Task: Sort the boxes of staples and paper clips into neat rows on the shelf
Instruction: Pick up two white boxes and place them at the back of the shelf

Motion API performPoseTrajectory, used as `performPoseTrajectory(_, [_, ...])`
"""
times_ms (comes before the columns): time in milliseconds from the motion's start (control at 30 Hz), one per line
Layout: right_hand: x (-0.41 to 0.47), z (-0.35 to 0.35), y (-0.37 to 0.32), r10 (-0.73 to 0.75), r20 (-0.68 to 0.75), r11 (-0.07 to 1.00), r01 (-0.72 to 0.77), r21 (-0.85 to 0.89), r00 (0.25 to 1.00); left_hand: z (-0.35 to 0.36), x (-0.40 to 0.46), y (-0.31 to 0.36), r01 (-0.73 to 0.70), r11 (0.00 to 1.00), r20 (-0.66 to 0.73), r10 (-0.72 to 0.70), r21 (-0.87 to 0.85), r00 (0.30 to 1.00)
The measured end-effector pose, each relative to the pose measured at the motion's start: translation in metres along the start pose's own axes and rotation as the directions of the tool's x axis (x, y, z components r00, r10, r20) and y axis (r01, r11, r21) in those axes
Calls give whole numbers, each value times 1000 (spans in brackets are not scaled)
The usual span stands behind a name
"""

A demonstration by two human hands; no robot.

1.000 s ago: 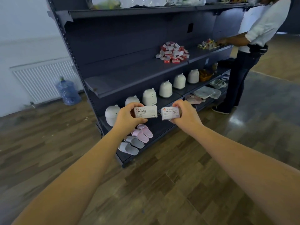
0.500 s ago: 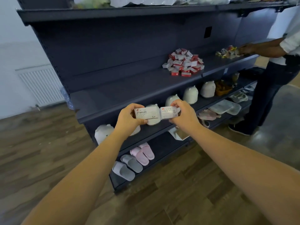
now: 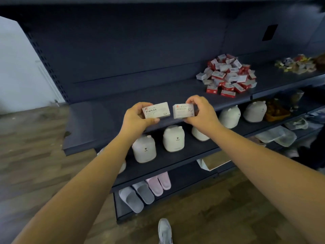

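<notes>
My left hand (image 3: 136, 118) grips a small white box marked STAPLES (image 3: 156, 110) by its left end. My right hand (image 3: 200, 112) pinches a white paper clip box (image 3: 183, 111) by its right end. Both boxes are held side by side, a small gap apart, above the front of the dark shelf (image 3: 109, 118). A jumbled heap of red and white boxes (image 3: 228, 75) lies on the same shelf, further right and back.
A pile of mixed small items (image 3: 297, 65) sits at the shelf's far right. White bear-faced containers (image 3: 173, 139) line the shelf below, with slippers (image 3: 140, 194) on the bottom shelf. My shoe (image 3: 164, 230) stands on the wooden floor.
I have stepped closer to the shelf, so it fills the view. Both hands with their boxes have risen to shelf level. The other person at the right is out of view.
</notes>
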State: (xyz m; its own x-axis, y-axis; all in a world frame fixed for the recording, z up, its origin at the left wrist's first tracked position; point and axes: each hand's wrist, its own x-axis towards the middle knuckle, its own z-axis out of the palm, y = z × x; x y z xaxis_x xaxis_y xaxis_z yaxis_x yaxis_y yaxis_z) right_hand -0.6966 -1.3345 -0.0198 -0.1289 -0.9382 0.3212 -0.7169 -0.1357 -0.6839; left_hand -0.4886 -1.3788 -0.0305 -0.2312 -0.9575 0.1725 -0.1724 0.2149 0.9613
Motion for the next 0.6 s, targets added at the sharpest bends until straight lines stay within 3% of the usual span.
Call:
performPoseTrajectory(233, [101,33,19,-77,119,997,75,25,990,-17,90,-12,16,998,30,-15,-53,999])
performPoseTrajectory(600, [173,52,22,-22,147,957,-21,288,989,-37,153,-20,34,998,-33,-36,-59,999])
